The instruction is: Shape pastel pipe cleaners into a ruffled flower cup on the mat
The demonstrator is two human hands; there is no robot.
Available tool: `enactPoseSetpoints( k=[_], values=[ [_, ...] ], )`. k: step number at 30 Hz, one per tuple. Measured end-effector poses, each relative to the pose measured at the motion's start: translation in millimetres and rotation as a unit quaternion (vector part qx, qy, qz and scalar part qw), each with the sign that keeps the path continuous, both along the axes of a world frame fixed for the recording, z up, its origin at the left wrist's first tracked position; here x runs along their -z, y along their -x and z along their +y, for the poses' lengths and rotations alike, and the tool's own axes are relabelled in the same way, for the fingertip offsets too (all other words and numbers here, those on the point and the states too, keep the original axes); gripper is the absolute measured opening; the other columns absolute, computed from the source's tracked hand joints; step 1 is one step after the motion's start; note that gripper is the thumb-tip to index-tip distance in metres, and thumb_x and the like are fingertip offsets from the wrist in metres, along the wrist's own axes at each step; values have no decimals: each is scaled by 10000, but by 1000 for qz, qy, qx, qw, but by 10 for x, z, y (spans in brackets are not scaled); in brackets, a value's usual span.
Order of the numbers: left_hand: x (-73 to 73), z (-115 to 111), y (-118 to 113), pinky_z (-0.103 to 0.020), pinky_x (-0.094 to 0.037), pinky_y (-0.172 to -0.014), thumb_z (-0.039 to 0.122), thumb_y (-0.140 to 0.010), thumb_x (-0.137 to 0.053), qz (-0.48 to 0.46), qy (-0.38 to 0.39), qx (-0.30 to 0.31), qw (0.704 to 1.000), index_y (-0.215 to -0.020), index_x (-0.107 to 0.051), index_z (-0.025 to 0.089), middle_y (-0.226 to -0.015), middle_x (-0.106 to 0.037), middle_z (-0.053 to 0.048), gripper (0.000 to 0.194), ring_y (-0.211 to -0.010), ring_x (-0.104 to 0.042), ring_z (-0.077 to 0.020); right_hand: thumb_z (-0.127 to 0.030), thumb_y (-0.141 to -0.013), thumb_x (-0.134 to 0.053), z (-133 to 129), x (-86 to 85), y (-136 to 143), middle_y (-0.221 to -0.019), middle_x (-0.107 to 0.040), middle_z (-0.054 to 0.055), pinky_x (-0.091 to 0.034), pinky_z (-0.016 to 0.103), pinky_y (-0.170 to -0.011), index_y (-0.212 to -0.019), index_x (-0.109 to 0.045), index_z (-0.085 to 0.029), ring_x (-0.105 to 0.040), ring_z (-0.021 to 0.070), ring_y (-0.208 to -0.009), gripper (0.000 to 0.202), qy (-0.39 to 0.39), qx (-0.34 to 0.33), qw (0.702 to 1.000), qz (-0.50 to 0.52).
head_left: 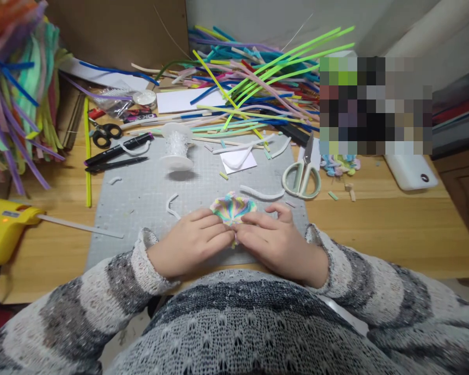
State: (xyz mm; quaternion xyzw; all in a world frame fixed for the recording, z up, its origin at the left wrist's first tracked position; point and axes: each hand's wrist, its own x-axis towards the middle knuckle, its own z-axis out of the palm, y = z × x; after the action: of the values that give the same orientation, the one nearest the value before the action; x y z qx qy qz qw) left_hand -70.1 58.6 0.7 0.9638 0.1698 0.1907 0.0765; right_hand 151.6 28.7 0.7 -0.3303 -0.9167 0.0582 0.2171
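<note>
Grained wooden tabletop, grey wall behind — brown panel at left; darker wooden furniture, right

Both forearms, the left and the right, angle inward before the torso, in striped knit sleeves ending at bare wrists. The left hand shows its back, fingers close together and gently bent. The right hand mirrors it, its farthest finger crooked and separated; the hands converge near the body's midline.
</note>
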Motion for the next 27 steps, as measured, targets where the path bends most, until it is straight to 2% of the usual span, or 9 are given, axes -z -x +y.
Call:
enactPoseSetpoints(
  k=[4, 9, 15, 18, 24, 27],
  values=[
    [-3, 2, 10, -325, -433, -812, 155, -953, -427, -6, -2, -1, 1000, -921, -601, 156, -899, -707, -37, 177, -846, -614, -164, -121, -938, -480, -31, 4, 6, -1003, -730, -35, -248, 374, -907, -951, -593, -211, -591, 142, -1027, 145, -6, 10, 1000, -10],
    [27, 44, 41, -349, -375, -967, 178, -968, -405, 10, 2, -10, 1000, -970, -599, 186, -1011, -705, -8, 194, -1003, -605, -167, -131, -934, -497, -15, 35, 7, -962, -733, -40, -231, 388, -926, -968, -582, -207, -591, 139, -1019, 119, 19, 17, 1000, -6],
    [74, 105, 47, -329, -371, -961, 160, -952, -428, -3, 22, 16, 1000, -944, -582, 187, -932, -703, -1, 157, -943, -615, -154, -123, -932, -492, -14, 57, 19, -948, -735, -39, -233, 381, -924, -940, -576, -210, -586, 144, -1007, 121, -15, -4, 1000, 6],
    [85, 90, 25, -322, -368, -940, 147, -931, -453, -11, 37, -2, 999, -965, -570, 190, -887, -696, -1, 129, -921, -612, -155, -130, -907, -517, 2, 78, 28, -874, -728, -36, -233, 375, -917, -919, -568, -214, -599, 139, -960, 99, 19, 8, 999, 28],
    [101, 81, -50, -352, -336, -954, 147, -861, -502, -14, 115, -86, 990, -1036, -549, 194, -899, -673, -12, 187, -855, -612, -154, -135, -798, -590, 93, 67, 50, -820, -669, -20, -251, 357, -875, -833, -537, -200, -596, 150, -837, 91, 149, 53, 986, 52],
    [97, 109, -39, -350, -330, -957, 174, -870, -508, -19, 121, -83, 989, -1005, -557, 202, -891, -676, -5, 146, -863, -614, -150, -134, -802, -587, 186, 44, 13, -822, -669, -21, -245, 363, -880, -826, -542, -199, -594, 151, -829, 83, 168, 34, 984, 52]
  ],
)
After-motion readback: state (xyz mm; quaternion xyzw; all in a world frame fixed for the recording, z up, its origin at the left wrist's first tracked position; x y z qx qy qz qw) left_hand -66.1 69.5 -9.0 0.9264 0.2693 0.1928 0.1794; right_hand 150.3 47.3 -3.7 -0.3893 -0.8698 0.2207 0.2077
